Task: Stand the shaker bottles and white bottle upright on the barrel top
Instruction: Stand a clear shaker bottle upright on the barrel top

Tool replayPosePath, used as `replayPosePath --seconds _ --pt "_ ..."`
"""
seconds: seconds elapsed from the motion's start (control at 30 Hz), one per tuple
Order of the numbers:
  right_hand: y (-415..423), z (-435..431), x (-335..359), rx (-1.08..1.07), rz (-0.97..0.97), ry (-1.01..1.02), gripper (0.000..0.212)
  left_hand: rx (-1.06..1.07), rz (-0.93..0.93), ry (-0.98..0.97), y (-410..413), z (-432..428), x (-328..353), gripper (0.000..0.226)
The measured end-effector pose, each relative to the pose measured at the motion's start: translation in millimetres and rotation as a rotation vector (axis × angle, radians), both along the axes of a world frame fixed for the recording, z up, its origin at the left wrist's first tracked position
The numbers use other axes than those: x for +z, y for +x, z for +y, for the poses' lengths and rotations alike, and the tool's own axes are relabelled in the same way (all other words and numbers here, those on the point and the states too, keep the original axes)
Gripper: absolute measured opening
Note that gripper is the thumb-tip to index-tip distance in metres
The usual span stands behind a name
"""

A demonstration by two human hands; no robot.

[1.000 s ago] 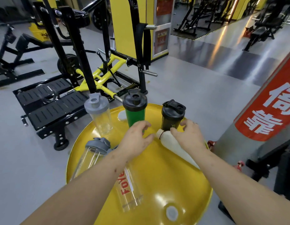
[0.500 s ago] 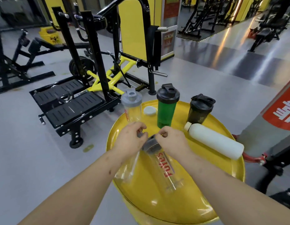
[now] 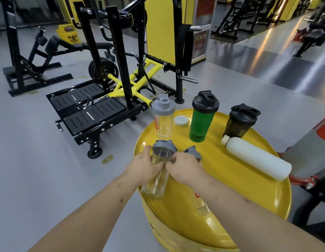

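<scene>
On the yellow barrel top [image 3: 249, 193] three shakers stand upright at the far side: a clear one with a grey lid [image 3: 163, 119], a green one [image 3: 201, 122] and a black one [image 3: 239, 122]. The white bottle [image 3: 256, 159] lies on its side at the right. My left hand [image 3: 145, 166] grips a tilted clear shaker [image 3: 157, 180] at the barrel's left rim, its grey lid end raised. My right hand [image 3: 185, 168] closes its fingers against the same shaker's side. A second clear shaker [image 3: 193, 152] lies flat under my right hand, mostly hidden by my forearm.
A small white cap [image 3: 181, 120] sits between the clear and green upright shakers. A black and yellow gym machine [image 3: 121, 79] stands on the grey floor to the left behind the barrel. A red frame [image 3: 303, 180] and a red banner are at the right.
The clear shaker under my left hand has tipped up, lid end rising off the barrel. My right hand has shifted left onto it. The view has moved closer over the barrel.
</scene>
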State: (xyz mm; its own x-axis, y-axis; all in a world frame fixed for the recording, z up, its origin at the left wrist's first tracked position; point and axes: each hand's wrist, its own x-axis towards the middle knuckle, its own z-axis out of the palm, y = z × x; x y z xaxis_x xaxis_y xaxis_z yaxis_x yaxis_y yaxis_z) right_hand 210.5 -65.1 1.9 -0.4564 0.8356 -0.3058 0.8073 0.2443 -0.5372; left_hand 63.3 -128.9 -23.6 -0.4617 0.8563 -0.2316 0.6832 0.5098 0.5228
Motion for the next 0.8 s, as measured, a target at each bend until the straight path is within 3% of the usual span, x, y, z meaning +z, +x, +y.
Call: replayPosePath --seconds 0.23,0.43,0.63,0.8 --pt "6 7 2 -0.06 -0.034 -0.034 0.031 0.035 -0.027 -0.026 3 3 -4 0.066" --pt "6 10 8 -0.051 -0.001 -0.13 0.035 0.065 -0.112 0.02 5 2 -2 0.072" --pt "1 12 1 -0.132 0.124 -0.269 0.051 0.09 -0.183 0.156 3 -1 6 0.087" --pt "-1 16 4 -0.178 0.234 -0.192 0.065 0.065 -0.223 0.259 3 -2 14 0.072"
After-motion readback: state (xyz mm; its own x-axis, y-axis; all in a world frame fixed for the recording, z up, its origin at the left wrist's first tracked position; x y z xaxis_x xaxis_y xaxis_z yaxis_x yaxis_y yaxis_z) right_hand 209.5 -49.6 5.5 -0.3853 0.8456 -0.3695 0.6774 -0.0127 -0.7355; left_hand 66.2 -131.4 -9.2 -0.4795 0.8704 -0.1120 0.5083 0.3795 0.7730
